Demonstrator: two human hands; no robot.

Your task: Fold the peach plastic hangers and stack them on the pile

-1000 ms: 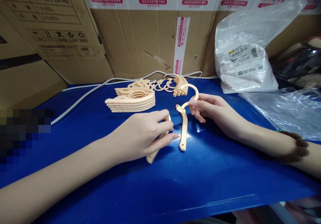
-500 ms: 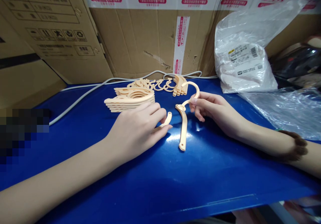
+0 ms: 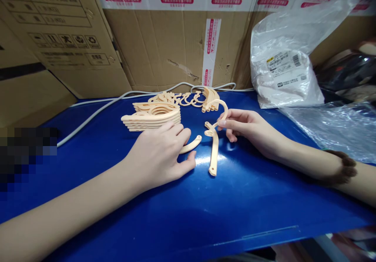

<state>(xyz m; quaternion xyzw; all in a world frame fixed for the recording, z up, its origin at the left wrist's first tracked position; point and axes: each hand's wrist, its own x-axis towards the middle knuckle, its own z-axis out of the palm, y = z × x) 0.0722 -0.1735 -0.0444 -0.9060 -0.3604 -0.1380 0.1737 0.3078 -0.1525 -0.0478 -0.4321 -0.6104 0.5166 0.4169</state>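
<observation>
My right hand pinches a cream plastic hanger hook by its stem. The hook's round, flat base overlaps the upper end of a cream hanger arm, which lies upright in view on the table. My left hand is over a second, curved hanger arm. Its thumb is spread away from that piece, and the fingers hide the piece's left part. Just behind the left hand sits a stack of cream folding hanger parts.
Loose hooks and a bundle of hanger arms lie at the back of the blue table. A white cable runs behind them. Cardboard boxes form a wall. A plastic bag stands at right.
The hook has shifted left and down, its round base now across the upright arm's upper end. My left thumb has parted from the curved arm, showing more of it.
</observation>
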